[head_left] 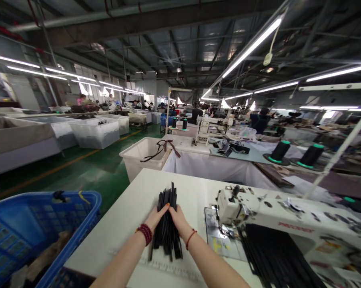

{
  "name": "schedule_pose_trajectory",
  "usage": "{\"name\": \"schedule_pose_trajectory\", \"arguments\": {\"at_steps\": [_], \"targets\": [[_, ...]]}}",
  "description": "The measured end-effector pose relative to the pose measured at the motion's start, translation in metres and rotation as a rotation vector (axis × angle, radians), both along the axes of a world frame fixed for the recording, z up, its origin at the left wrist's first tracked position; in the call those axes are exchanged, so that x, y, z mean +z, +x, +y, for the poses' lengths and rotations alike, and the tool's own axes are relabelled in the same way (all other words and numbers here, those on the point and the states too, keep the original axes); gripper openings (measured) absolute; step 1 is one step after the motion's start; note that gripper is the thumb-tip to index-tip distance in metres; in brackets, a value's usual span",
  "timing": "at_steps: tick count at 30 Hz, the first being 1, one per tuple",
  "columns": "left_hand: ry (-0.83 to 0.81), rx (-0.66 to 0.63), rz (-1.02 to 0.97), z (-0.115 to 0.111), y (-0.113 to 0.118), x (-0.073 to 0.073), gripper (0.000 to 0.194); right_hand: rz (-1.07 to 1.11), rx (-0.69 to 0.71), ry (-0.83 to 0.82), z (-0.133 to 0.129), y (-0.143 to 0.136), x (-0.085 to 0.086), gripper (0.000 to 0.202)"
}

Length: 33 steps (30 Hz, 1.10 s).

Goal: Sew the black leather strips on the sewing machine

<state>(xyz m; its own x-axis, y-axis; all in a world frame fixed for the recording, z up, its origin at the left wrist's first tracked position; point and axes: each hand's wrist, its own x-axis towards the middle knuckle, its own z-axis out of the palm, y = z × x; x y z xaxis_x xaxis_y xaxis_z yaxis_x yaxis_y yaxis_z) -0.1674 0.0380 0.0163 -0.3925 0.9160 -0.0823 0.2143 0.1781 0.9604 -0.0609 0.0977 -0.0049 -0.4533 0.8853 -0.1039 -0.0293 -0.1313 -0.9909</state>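
Observation:
A bundle of thin black strips (pixel 167 236) lies lengthwise on the white sewing table (pixel 132 208), its ends uneven. My left hand (pixel 157 216), with a dark red beaded bracelet at the wrist, is wrapped round the bundle's left side. From the right side my right hand (pixel 178 217), with a thin red band at the wrist, grips the same bundle. The thumbs come close together on top; the other fingers are mostly hidden. To the right stands a white sewing machine (pixel 258 208), with more black strips (pixel 279 252) under its arm.
A blue basket (pixel 90 200) with brown and dark pieces is at the lower left. Beyond the table stand a cream bin (pixel 129 154) with dark straps over its rim, another sewing machine (pixel 206 130) and black thread cones (pixel 279 151). People work in the background.

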Motion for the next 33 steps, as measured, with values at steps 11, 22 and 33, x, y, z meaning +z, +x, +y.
{"name": "schedule_pose_trajectory", "arguments": {"at_steps": [11,22,33], "targets": [[0.407,0.153,0.128,-0.004,0.009,0.022,0.081,0.184,-0.035,0.673,-0.007,0.024,0.038,0.067],[0.389,0.062,0.101,-0.013,0.01,-0.022,0.095,0.054,-0.104,0.785,-0.013,0.031,-0.044,0.077],[0.464,-0.047,0.008,-0.026,0.022,-0.014,0.111,0.188,-0.07,0.824,-0.018,0.051,-0.029,0.083]]}}
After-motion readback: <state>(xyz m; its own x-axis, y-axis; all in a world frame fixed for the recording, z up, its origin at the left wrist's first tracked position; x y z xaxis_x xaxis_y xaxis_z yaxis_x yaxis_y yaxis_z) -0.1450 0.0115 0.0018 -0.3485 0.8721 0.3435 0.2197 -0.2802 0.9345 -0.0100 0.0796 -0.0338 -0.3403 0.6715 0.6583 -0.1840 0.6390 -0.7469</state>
